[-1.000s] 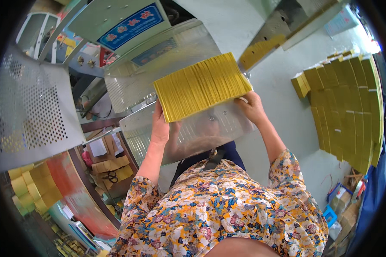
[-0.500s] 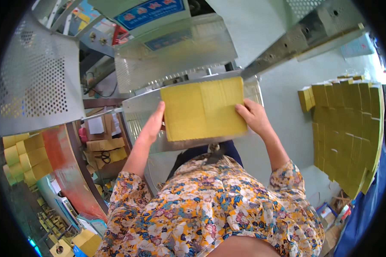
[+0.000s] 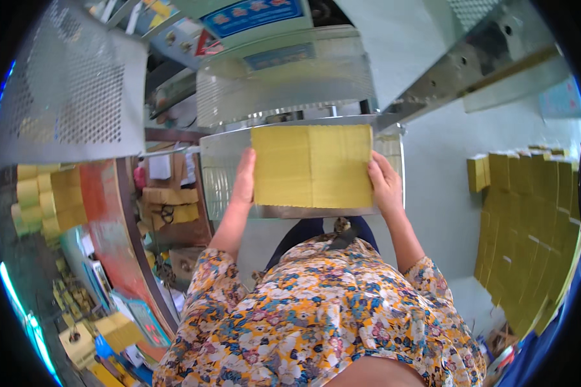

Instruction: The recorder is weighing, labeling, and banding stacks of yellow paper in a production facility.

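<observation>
Between my two hands is a wide block of yellow paper (image 3: 311, 166), with a seam down its middle and finely toothed edges. My left hand (image 3: 244, 180) presses against its left end, and my right hand (image 3: 385, 182) grips the right end with the thumb near the top face's edge. Below the block lies the metal tray (image 3: 226, 168) of a machine, its rim showing at both sides. Whether the block rests on the tray or hangs just above it, I cannot tell. Just beyond stands a clear plastic guard (image 3: 284, 84).
Stacked yellow paper blocks (image 3: 529, 226) stand on the floor to the right. A perforated metal panel (image 3: 90, 97) and a red-painted board (image 3: 106, 219) are on the left, with scissors (image 3: 166, 214) on a shelf beside them. A metal beam (image 3: 452, 64) slants across the upper right.
The yellow paper block has gone from slightly tilted to nearly level and square with the tray. Both hands stay on its ends. The whole view has shifted slightly.
</observation>
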`<action>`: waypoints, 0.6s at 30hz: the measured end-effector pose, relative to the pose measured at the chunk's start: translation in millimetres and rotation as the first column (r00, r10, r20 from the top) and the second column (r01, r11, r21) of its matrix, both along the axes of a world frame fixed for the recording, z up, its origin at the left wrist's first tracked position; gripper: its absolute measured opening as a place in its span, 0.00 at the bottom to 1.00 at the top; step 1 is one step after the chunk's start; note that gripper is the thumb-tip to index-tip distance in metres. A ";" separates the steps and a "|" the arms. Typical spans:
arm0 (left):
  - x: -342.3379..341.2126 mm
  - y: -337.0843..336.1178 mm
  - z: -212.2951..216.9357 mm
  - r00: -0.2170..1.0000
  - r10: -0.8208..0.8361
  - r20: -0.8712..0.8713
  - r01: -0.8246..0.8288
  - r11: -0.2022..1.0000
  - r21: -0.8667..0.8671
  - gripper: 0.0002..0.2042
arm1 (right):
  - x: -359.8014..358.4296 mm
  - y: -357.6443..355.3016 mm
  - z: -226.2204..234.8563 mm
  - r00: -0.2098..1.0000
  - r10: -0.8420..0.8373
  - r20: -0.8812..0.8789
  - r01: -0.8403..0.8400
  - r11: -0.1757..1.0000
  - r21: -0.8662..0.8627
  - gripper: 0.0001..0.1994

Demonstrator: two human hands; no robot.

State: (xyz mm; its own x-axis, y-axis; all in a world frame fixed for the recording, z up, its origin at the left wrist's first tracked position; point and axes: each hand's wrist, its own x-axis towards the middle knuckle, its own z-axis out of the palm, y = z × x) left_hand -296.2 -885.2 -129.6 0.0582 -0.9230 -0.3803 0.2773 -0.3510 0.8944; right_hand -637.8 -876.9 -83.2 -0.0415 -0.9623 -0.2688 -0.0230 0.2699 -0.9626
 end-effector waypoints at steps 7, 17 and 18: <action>-49.7 5.4 56.9 0.958 0.171 -0.229 -0.150 0.983 0.104 0.28 | 11.4 -0.9 1.2 0.971 0.012 0.240 0.001 0.998 -0.055 0.25; -64.9 -4.8 74.6 0.919 0.159 -0.361 -0.163 0.986 0.019 0.28 | 34.1 -28.3 18.3 0.924 0.019 0.382 -0.004 0.999 -0.040 0.29; -62.9 -11.1 77.4 0.919 0.143 -0.368 -0.153 0.988 0.002 0.28 | 34.2 -35.8 17.8 0.919 0.043 0.392 -0.018 0.998 -0.067 0.29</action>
